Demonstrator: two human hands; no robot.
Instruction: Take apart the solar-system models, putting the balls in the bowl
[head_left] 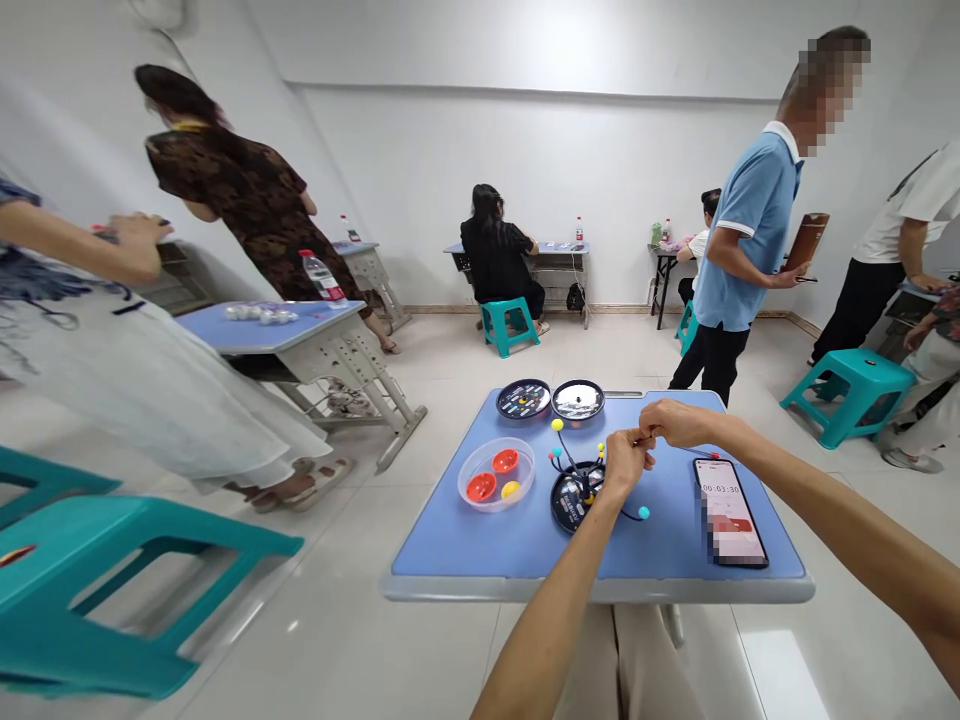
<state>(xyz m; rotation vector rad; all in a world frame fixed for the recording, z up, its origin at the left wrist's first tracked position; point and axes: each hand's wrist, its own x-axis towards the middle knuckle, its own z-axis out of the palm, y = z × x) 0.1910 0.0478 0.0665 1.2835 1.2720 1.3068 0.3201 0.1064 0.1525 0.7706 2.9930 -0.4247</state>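
Centre frame: left hand (625, 458) and right hand (679, 421) met fingertip to fingertip, pinched shut on something too small to identify, above the black dish (574, 497) of ball-tipped rods (568, 455). Risk: a slip could scatter rods toward the phone (729, 511).

head view, looking down, desk (525, 560) near
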